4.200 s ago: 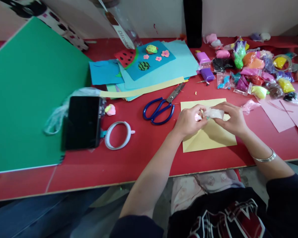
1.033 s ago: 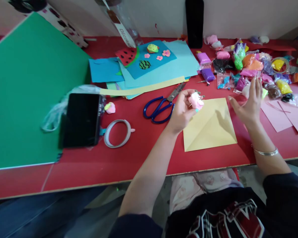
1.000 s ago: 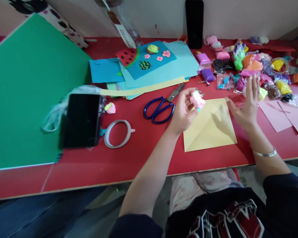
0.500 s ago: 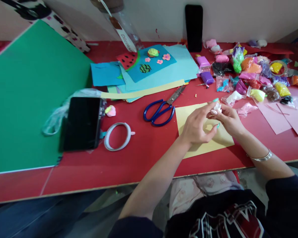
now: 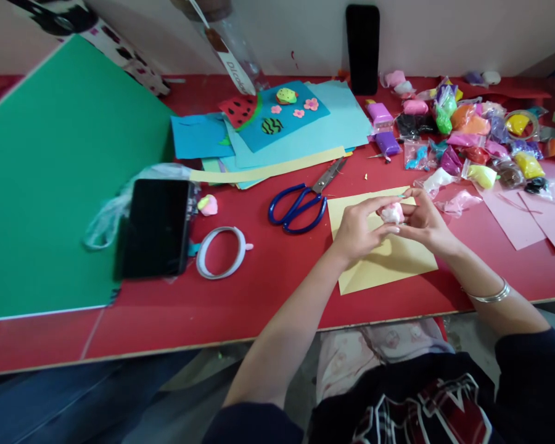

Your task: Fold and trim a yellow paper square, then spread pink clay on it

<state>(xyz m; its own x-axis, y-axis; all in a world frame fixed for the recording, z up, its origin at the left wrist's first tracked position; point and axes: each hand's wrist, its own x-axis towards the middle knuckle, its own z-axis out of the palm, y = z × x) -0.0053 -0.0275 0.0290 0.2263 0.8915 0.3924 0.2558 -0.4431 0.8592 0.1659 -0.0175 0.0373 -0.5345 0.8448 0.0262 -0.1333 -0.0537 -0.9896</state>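
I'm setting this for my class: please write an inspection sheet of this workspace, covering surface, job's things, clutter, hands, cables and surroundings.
Surface: red tabletop; pale yellow paper sheet beneath the hands.
Job's things: small pink-and-white clay-like lump, held between the hands.
Clutter: multicoloured clay-like packets in clear plastic; blue-handled metal scissors; white ring-shaped roll; flat black tablet-like device.
Hands: bare left hand and right hand, fingers around the lump; the left's exact contact is unclear.
Cables: none certain; pale looped strand beside the device.
Surroundings: pale wall; black phone-like slab standing against it.
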